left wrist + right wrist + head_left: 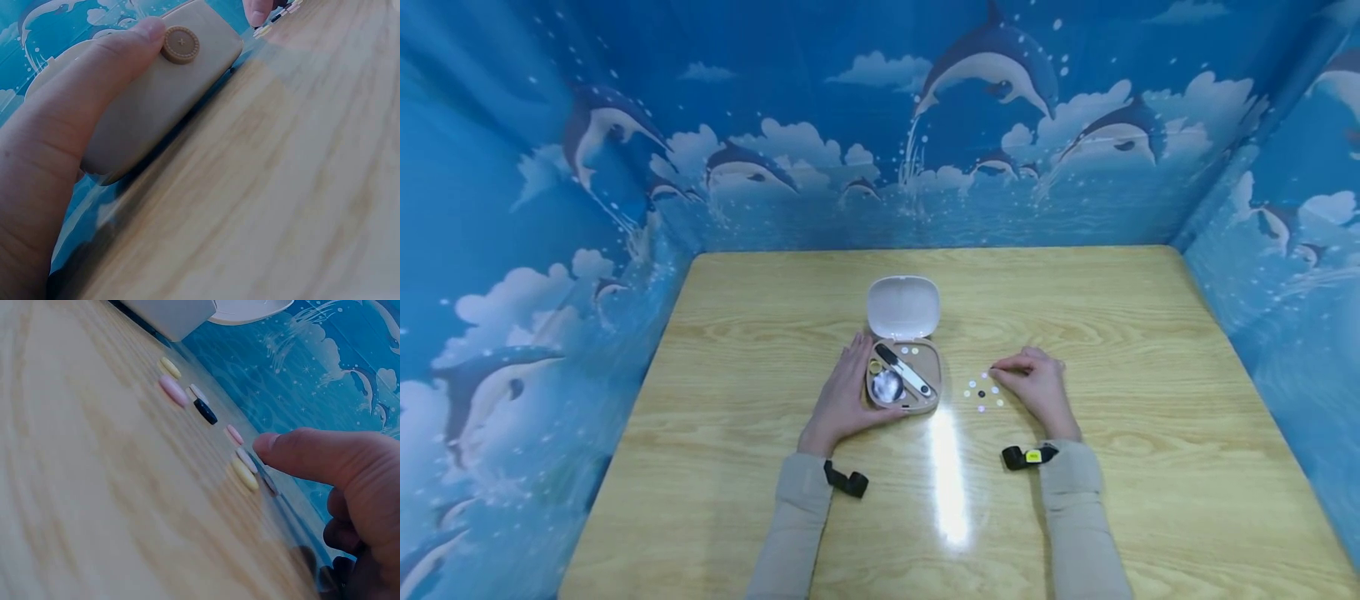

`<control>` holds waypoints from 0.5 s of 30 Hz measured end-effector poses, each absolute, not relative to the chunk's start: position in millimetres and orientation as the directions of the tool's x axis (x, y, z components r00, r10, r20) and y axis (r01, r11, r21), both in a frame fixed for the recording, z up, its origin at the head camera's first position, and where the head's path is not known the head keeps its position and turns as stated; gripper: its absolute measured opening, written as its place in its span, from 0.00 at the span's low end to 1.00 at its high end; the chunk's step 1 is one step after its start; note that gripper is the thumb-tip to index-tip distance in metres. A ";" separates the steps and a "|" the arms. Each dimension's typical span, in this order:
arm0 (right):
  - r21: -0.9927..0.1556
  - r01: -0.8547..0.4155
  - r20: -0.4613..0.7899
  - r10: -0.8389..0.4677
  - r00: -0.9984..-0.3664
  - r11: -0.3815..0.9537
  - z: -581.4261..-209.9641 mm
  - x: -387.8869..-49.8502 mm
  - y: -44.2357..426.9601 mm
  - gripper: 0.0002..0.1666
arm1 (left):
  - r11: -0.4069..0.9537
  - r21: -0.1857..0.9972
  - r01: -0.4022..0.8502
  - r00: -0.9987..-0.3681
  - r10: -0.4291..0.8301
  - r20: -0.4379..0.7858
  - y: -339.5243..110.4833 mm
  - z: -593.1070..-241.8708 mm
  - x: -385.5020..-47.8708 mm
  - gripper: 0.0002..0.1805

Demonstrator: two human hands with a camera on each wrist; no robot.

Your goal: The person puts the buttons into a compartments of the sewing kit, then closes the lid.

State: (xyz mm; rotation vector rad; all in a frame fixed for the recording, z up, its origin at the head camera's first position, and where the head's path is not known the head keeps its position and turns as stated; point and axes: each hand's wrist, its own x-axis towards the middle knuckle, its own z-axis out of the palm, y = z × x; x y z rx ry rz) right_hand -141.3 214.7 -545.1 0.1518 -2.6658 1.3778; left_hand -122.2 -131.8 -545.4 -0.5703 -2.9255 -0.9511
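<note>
**Smooth plastic on shiny wood grain**

We see a case [928, 364] in smooth, softly matt plastic, with a ridged plastic knob [181, 45] at six o'clock and a faintly glossy plastic lid [903, 308] at twelve. Inside, at eight, a round clear piece [887, 386] shines. At three, we find small discs [205, 411] resembling glossy plastic. The wood-grain tabletop [737, 333] gleams at five; the left sleeve [796, 508], at seven, is matt cloth.

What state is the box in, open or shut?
The box is open: in the head view, its lid is swung back on the far side, leaving the black-and-white tool inside exposed.
</note>
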 end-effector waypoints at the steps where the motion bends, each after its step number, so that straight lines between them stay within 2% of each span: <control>1: -0.805 -0.147 0.162 -0.025 -0.986 0.575 -544.7 -141.3 214.5 0.08 | 0.750 0.565 0.344 -0.934 0.336 0.123 -132.0 -545.7 -122.2 0.74; 15: -0.864 -0.053 0.069 0.013 -0.998 0.500 -531.2 -142.9 211.1 0.10 | 0.746 0.567 0.350 -0.932 0.340 0.128 -131.6 -547.7 -122.6 0.74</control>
